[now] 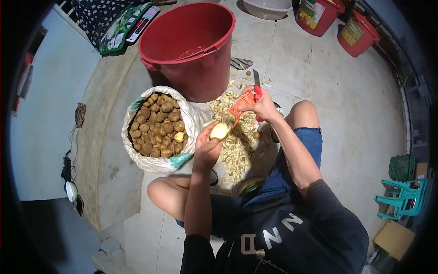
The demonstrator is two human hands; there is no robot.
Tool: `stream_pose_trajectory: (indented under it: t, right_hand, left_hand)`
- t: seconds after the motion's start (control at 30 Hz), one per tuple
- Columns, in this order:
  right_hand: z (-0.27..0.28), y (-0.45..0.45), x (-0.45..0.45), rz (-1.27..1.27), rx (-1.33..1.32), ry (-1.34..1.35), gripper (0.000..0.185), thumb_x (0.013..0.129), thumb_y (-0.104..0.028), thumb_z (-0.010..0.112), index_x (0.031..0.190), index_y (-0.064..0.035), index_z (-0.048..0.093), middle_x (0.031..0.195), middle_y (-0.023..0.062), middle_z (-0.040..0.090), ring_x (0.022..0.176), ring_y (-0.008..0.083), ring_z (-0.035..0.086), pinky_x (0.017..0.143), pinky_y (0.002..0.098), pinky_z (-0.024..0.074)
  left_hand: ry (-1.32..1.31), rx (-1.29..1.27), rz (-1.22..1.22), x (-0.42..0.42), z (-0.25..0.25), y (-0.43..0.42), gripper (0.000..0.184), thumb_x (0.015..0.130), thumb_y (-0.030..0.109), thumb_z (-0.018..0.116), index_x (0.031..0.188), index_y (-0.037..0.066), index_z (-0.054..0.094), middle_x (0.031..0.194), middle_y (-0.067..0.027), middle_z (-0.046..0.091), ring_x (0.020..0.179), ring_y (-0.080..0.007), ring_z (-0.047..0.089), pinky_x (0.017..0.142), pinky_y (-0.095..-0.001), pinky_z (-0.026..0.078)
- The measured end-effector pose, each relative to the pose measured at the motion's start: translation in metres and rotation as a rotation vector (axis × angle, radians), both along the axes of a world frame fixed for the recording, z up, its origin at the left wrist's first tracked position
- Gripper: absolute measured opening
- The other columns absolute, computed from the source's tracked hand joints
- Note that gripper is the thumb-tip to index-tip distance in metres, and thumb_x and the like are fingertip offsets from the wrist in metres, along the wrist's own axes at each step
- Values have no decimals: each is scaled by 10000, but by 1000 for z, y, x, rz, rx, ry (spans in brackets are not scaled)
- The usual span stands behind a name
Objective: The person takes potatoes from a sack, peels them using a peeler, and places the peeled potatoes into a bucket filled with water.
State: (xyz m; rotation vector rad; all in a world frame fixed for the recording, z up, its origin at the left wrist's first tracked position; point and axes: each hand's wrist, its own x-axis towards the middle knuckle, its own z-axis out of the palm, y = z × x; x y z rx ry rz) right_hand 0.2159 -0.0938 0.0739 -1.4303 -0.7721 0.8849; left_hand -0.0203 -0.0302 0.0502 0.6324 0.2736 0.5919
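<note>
My left hand (207, 148) is closed around a partly peeled potato (220, 131), its pale yellow flesh facing up. In my right hand (262, 108) is an orange peeler (238, 108), with its head at the potato's upper edge. A knife (256, 78) with a red handle is gripped in the same hand, blade pointing up and away from me. To the left stands a white woven sack (197, 119), rolled open and full of unpeeled potatoes (157, 121). Peelings (235, 155) cover the floor beneath my hands.
Beyond the sack stands a large red tub (196, 75). A kitchen scale (143, 23) sits on the ledge (114, 137) at left. Farther back are a pale basin (268, 10) and red buckets (315, 17). A turquoise stool (404, 201) is at far right.
</note>
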Motion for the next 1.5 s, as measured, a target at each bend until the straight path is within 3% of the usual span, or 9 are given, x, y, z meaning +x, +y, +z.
stream_pose_trajectory:
  t: [0.17, 0.6, 0.73, 0.87, 1.0, 1.07, 1.27, 1.33, 1.5]
  right_hand:
    - [7, -6, -21, 137, 113, -197, 483, 648, -56, 881, 1031, -27, 588, 847, 4, 630, 740, 79, 578, 667, 223, 478]
    - [16, -7, -24, 150, 172, -128, 488, 635, -65, 890, 1033, -35, 610, 839, -23, 615, 761, 73, 554, 693, 248, 468]
    - [-2, 1, 8, -83, -16, -11, 519, 620, -52, 890, 1051, -21, 603, 873, -9, 633, 792, 74, 583, 714, 232, 480]
    - [17, -7, -21, 170, 53, -162, 483, 651, -38, 869, 1048, -5, 594, 823, -2, 639, 772, 82, 597, 713, 257, 505]
    - [-14, -1, 10, -21, -20, -64, 508, 647, -37, 871, 1076, -7, 599, 834, -10, 635, 809, 74, 590, 743, 260, 496]
    - [14, -7, -17, 173, 129, -7, 484, 653, -40, 870, 1051, -4, 597, 821, -2, 638, 772, 77, 597, 704, 250, 500]
    - [9, -6, 2, -19, -41, -20, 519, 636, -61, 889, 1064, -23, 599, 852, -15, 621, 766, 67, 572, 682, 230, 471]
    - [20, -11, -16, 216, 160, -237, 504, 644, -69, 887, 1050, -29, 592, 828, -2, 633, 731, 74, 585, 660, 242, 490]
    - [13, -10, 3, 46, -29, -54, 503, 650, -66, 883, 1065, -28, 600, 853, -22, 608, 762, 60, 554, 666, 231, 466]
  left_hand:
    - [40, 110, -20, 3, -3, 4, 669, 759, 43, 590, 1345, -137, 322, 1271, -208, 507, 1220, -312, 503, 1118, -430, 325]
    - [45, 9, 11, 5, 1, 3, 612, 779, 61, 631, 1305, -125, 379, 1256, -198, 518, 1209, -267, 501, 1125, -391, 315]
    - [26, -33, -15, 2, -2, 1, 649, 754, 80, 666, 1296, -130, 375, 1251, -199, 516, 1201, -267, 504, 1115, -381, 330]
    - [117, 130, -33, 4, -3, 2, 635, 748, 46, 613, 1312, -114, 369, 1217, -168, 510, 1160, -241, 516, 1045, -369, 400]
    - [8, -80, 18, 5, 1, -2, 713, 738, 83, 693, 1340, -101, 357, 1274, -200, 502, 1221, -269, 500, 1113, -418, 334]
    - [-15, -89, 12, 5, 3, -2, 712, 735, 64, 694, 1344, -90, 360, 1278, -199, 505, 1215, -276, 507, 1118, -414, 332]
    - [18, 60, -79, 0, -7, 3, 687, 719, -19, 662, 1331, -115, 366, 1282, -199, 513, 1179, -276, 541, 1083, -372, 393]
    - [79, 148, -62, 0, -2, 1, 656, 722, -50, 627, 1325, -119, 378, 1278, -196, 517, 1183, -270, 539, 1078, -353, 393]
    - [135, 100, -65, 4, 1, 2, 684, 727, 5, 635, 1338, -120, 355, 1277, -194, 519, 1187, -262, 538, 1073, -336, 390]
